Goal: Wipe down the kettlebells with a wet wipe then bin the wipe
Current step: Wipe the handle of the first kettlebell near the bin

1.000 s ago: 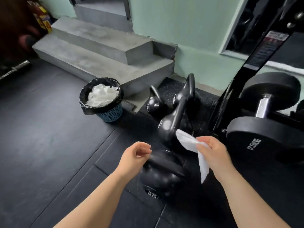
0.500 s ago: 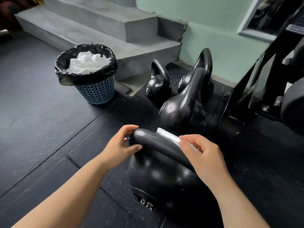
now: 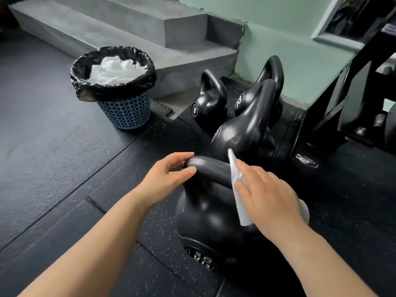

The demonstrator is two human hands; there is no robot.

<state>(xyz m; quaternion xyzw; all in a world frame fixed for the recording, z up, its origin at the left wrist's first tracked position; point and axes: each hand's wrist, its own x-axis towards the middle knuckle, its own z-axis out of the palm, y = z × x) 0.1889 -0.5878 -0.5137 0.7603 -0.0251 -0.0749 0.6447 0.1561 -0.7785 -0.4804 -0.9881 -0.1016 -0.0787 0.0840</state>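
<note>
While everything here rests on dark rubber matting, the list runs from biggest to smallest.

Floor (image 3: 53, 159): black rubber tiles with pale speckles, seams running diagonally.
Steps (image 3: 132, 24): grey concrete, two levels, at the top left, against a pale green wall (image 3: 278, 24).
Rack (image 3: 347, 99): black metal frame at the right edge, its contents too dark to tell.
Nearest kettlebell (image 3: 205, 219): black, glossy, upright on the floor at centre bottom, a white weight marking low on its front that is partly cut off from reading.
Second kettlebell (image 3: 240, 133): just behind the nearest one, handle rising to the upper right.
Third kettlebell (image 3: 272, 76): farthest back by the wall, a round white label on its side.
Small kettlebell (image 3: 209, 103): marked 8, left of the third, near the foot of the steps.
Bin (image 3: 123, 108): blue perforated basket with a black liner, left of the kettlebells and well apart from them, heaped with crumpled white wipes (image 3: 116, 69).
Right hand (image 3: 267, 196): lying over the right end of the nearest kettlebell's handle, fingers pressing the wet wipe against it.
Left hand (image 3: 165, 179): grip narrow, thumb and fingertips pinching the left end of the same handle.
Wet wipe (image 3: 240, 202): white, folded into a strip, under the right hand, one corner sticking up past the fingers.
</note>
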